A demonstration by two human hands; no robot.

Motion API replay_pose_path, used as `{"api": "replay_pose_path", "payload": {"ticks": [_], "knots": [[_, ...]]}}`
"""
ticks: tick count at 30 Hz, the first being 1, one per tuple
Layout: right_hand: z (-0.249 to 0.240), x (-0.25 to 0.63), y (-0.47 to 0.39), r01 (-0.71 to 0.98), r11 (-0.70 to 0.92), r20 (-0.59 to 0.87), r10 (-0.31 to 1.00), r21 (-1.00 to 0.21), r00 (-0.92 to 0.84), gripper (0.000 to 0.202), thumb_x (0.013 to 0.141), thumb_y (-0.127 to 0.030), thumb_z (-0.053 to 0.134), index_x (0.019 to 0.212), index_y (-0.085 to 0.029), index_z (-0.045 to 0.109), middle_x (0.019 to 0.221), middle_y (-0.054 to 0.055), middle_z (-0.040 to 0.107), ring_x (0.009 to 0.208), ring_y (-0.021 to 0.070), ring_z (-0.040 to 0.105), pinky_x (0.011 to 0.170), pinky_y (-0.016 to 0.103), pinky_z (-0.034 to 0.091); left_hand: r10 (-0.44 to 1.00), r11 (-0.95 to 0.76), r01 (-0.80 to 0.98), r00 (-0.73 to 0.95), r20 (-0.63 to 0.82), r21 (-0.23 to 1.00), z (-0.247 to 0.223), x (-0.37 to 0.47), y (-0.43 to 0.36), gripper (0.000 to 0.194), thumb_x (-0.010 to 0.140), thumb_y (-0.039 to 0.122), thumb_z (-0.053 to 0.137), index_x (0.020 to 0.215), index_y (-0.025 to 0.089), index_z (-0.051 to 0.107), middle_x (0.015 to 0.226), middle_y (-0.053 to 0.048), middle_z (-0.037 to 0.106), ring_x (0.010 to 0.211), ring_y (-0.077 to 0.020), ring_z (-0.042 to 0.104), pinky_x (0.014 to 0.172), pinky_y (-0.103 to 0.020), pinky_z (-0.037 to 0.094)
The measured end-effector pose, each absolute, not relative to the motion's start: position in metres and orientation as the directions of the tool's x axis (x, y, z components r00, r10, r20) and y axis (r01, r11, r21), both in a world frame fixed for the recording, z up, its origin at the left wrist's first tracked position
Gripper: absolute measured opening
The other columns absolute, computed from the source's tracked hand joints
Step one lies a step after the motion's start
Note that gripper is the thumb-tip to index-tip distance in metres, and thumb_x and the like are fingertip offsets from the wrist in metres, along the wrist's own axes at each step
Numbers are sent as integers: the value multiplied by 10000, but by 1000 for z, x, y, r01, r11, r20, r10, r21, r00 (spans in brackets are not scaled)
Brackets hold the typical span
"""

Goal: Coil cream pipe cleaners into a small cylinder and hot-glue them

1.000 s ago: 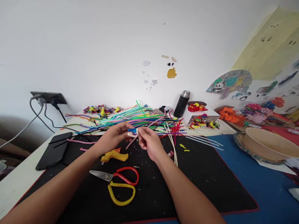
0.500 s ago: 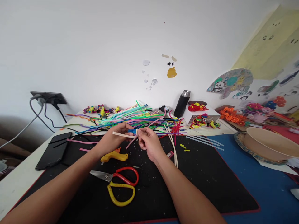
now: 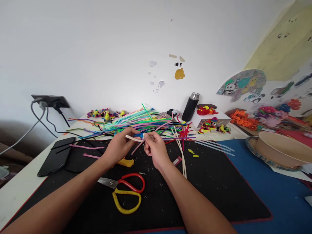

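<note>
My left hand (image 3: 122,144) is closed with its fingertips around a small blue piece (image 3: 139,135) that looks like bent pipe cleaner. A cream-white pipe cleaner (image 3: 132,138) is wrapped round it, its loose end pointing left. My right hand (image 3: 156,146) pinches the white wrap at the blue piece's right end. A short pink length (image 3: 136,148) slants down between the hands; where it joins is hidden. Below my hands, scissors (image 3: 113,184) with one red and one yellow handle lie on the black mat (image 3: 209,195). A yellow glue gun (image 3: 126,162) is partly behind my left forearm.
A heap of coloured pipe cleaners (image 3: 136,118) lies along the wall. Cream pipe cleaners (image 3: 180,149) rest right of my hands. A black phone (image 3: 55,156) is at left, a black flask (image 3: 190,107) behind, and a large bowl (image 3: 275,146) at right.
The white pipe cleaner's free end has drawn in to the right and shows shorter. My left hand has shifted slightly right, covering more of the glue gun.
</note>
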State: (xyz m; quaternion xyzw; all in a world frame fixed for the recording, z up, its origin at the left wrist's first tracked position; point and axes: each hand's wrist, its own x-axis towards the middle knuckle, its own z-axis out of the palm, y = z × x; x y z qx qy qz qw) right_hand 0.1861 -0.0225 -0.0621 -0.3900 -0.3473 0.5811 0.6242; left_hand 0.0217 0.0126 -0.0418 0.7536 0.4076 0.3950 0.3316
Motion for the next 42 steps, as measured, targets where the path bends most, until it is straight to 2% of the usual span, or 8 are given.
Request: {"api": "replay_pose_path", "payload": {"ticks": [8, 15, 21, 24, 28, 34, 38, 42], "knots": [[-66, 187, -21, -441, 2, -40, 995, -897, 86, 429, 736, -550, 848, 851, -222, 595, 508, -110, 486, 361, 71, 418, 355, 186, 181, 865, -491, 443, 348, 361, 750, -41, 24, 10, 261, 919, 474, 666, 1001, 226, 659, 876, -49, 752, 819, -243, 705, 739, -328, 529], [-66, 189, -20, -429, -23, -65, 994, -903, 84, 432, 717, -539, 858, 865, -211, 617, 507, -109, 490, 369, 70, 417, 360, 185, 171, 861, -494, 494, 390, 325, 716, -35, 24, 4, 280, 946, 475, 639, 1047, 214, 639, 665, 39, 602, 596, -172, 552, 573, -274, 402], [-64, 190, -21, -496, -25, -58, 997, -868, 52, 437, 715, -536, 869, 836, -210, 607, 520, -106, 480, 376, 61, 386, 365, 186, 169, 857, -500, 434, 374, 356, 749, -32, 24, 4, 295, 930, 487, 674, 1036, 213, 651, 775, 10, 675, 691, -185, 615, 654, -286, 458], [-63, 190, -22, -515, -30, -65, 997, -856, 50, 437, 718, -543, 863, 824, -207, 605, 530, -98, 484, 381, 59, 386, 367, 187, 163, 867, -481, 417, 356, 348, 771, -34, 24, 6, 311, 934, 501, 673, 1043, 211, 645, 779, 8, 668, 705, -184, 618, 658, -283, 471], [-65, 190, -21, -497, -25, -63, 996, -868, 59, 418, 714, -521, 861, 851, -200, 632, 533, -100, 490, 376, 57, 388, 364, 186, 171, 867, -482, 425, 355, 349, 766, -38, 23, 8, 314, 936, 508, 669, 1032, 211, 636, 773, 1, 671, 700, -185, 620, 629, -276, 462], [-64, 190, -21, -456, -33, -69, 996, -889, 62, 421, 700, -522, 856, 833, -195, 626, 507, -106, 481, 365, 61, 397, 358, 183, 170, 858, -501, 398, 350, 377, 769, -42, 21, 10, 299, 926, 491, 684, 1039, 216, 660, 821, -19, 706, 747, -203, 653, 687, -303, 504], [-60, 191, -22, -465, -35, -68, 996, -884, 55, 426, 714, -538, 848, 837, -197, 625, 521, -100, 491, 372, 59, 400, 359, 179, 178, 866, -474, 380, 367, 340, 794, -38, 20, 9, 294, 935, 489, 676, 1046, 219, 647, 800, -2, 689, 719, -196, 636, 668, -297, 495], [-57, 192, -22, -484, -16, -58, 996, -875, 73, 428, 723, -545, 844, 863, -190, 653, 537, -96, 493, 379, 52, 392, 360, 177, 177, 850, -480, 360, 416, 323, 800, -34, 21, 6, 275, 935, 469, 682, 1030, 212, 649, 896, -25, 717, 777, -201, 650, 730, -316, 508]]}}
